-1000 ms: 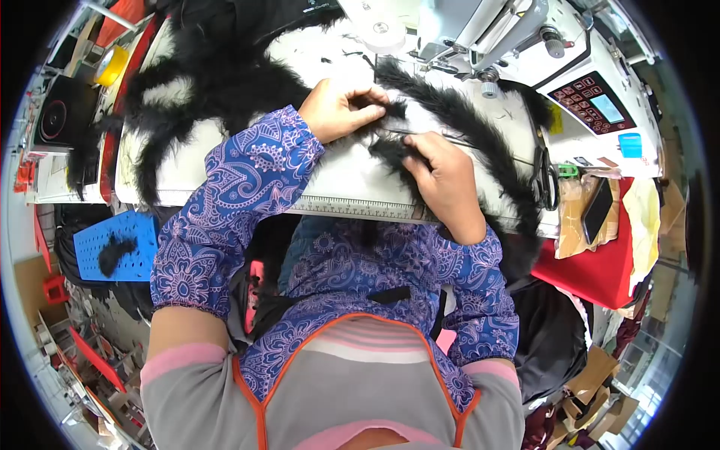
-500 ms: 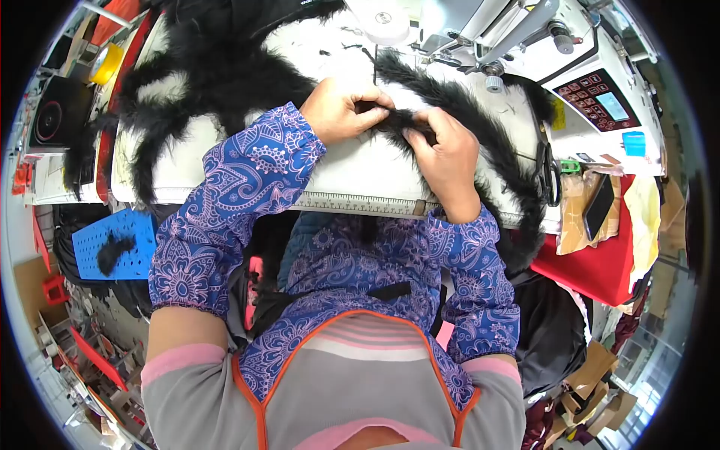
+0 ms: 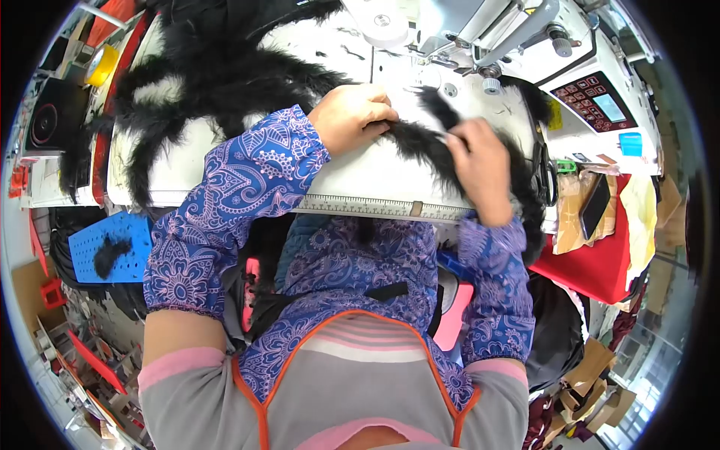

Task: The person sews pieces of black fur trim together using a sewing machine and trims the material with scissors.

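Note:
Pinched at its end in my left hand (image 3: 352,118) is a black fur strip (image 3: 424,146), running right and down across the white sewing table (image 3: 360,176). My right hand (image 3: 484,169), slightly blurred, has its fingers curled around a second black fur strip (image 3: 437,106), whose free tip points up and left. Where this strip continues beyond the hand is partly hidden. A large pile of black fur pieces (image 3: 217,71) lies left of my left hand.
The sewing machine (image 3: 487,37) stands at the back, its control panel (image 3: 595,103) at right. Black scissors (image 3: 544,172) lie at the right edge. A ruler (image 3: 360,205) lines the front edge. A blue perforated tray (image 3: 131,259) holds a fur scrap at left.
My right hand has moved right and down, away from the left hand. The second fur strip has shifted right, its tip away from the back. My left hand has barely moved.

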`<control>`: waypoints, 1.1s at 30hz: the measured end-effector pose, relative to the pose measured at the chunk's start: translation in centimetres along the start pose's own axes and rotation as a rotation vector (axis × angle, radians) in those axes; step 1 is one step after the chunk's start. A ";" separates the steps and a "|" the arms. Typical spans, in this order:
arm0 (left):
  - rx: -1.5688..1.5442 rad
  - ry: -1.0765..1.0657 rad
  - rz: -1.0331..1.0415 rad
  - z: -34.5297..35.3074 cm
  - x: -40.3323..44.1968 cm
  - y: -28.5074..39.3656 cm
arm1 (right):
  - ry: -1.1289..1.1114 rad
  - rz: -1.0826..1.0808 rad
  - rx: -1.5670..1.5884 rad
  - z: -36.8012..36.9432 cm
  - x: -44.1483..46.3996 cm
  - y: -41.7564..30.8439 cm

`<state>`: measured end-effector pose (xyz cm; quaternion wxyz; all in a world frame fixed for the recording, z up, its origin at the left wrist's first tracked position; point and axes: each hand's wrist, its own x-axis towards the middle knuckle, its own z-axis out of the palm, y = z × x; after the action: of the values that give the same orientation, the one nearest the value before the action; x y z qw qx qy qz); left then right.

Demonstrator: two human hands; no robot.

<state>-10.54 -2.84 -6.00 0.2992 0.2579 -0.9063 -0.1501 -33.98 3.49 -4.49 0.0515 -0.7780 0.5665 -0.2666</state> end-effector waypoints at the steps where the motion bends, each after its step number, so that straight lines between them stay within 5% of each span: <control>1: -0.023 0.011 0.006 0.1 -0.1 -0.1 | -0.034 0.144 -0.259 -1.1 -0.6 1.0; 2: -0.048 0.021 0.007 0.1 -0.3 -0.1 | -0.071 0.286 -0.518 -2.3 -1.0 2.1; 5: 0.015 0.075 -0.069 0.8 0.7 0.3 | 0.452 0.020 -0.593 -4.1 -0.6 2.9; 8: -0.031 0.094 -0.110 1.5 2.3 0.4 | 0.289 0.016 0.094 -0.4 0.1 -1.7; 10: -0.023 0.120 -0.081 1.7 2.5 -0.3 | 0.137 -0.034 0.232 1.4 1.1 -3.4; 33: -0.094 0.115 -0.092 1.1 1.6 -2.2 | 0.131 -0.121 0.059 2.8 3.8 -1.9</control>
<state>-11.44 -5.41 -7.08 0.3555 0.2932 -0.8667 -0.1910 -30.24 0.08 -4.86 0.0212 -0.7898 0.5126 -0.3363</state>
